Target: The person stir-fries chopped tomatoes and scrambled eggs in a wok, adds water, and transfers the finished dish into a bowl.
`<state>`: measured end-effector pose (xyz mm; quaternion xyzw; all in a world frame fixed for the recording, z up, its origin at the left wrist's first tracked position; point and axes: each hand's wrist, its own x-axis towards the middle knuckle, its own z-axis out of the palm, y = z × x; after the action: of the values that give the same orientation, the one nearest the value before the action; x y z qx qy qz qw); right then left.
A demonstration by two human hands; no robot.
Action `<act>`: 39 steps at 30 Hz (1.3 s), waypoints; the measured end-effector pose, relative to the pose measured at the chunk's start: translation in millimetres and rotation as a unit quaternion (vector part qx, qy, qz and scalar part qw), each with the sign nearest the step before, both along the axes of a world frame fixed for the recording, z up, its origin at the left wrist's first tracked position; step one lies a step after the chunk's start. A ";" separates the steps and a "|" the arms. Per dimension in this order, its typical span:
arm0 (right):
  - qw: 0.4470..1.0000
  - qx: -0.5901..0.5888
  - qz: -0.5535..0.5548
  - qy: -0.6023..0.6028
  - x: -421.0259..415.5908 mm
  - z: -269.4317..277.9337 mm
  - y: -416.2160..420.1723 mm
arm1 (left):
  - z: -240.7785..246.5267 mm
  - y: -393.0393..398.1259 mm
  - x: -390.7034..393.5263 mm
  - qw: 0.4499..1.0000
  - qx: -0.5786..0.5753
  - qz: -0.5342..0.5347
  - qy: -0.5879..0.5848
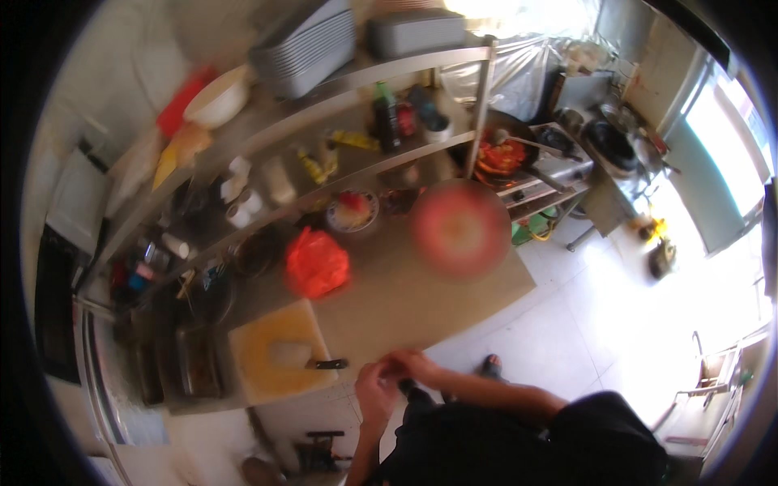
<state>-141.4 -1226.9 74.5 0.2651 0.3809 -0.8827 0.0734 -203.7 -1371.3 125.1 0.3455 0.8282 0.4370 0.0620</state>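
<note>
Both my hands are together at the counter's near edge, close to my body. My left hand (375,389) touches my right hand (416,366); whether anything is between the fingers cannot be made out. Left of them a cleaver (304,357) with a black handle lies on a yellowed cutting board (273,328). Beyond the board is a red plastic bag (317,262) on the counter (389,304). Behind the bag stands a patterned bowl (352,211) with food in it. A blurred round red shape (461,229) covers the counter's right part.
A wok (501,152) with red food and a ladle sits on the stove at the back right. Shelves (389,164) above the counter carry bottles, a cream bowl (219,97) and stacked grey trays (310,54). Metal pans (200,361) stand left of the board. A chair (699,413) is at the right.
</note>
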 end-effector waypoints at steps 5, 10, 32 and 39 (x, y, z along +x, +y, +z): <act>0.981 0.013 -0.191 0.013 159.5 -0.5 129.7 | 12.6 144.7 89.8 0.982 0.057 -0.160 -0.082; 0.926 0.068 -0.365 -0.063 303.0 44.9 237.1 | 6.2 253.8 168.1 0.965 0.050 -0.224 -0.125; 0.755 0.632 -0.166 -0.049 131.7 16.6 768.0 | -184.0 680.3 129.9 0.887 0.118 0.069 -0.440; 0.570 0.810 0.014 -0.140 128.0 -19.2 913.0 | -244.2 821.0 95.6 0.772 0.131 0.179 -0.596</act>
<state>-13.4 -313.8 55.2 0.3286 0.9252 -0.1562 -0.1077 -108.1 -550.3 -119.1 -0.1336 0.6069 0.6624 0.4184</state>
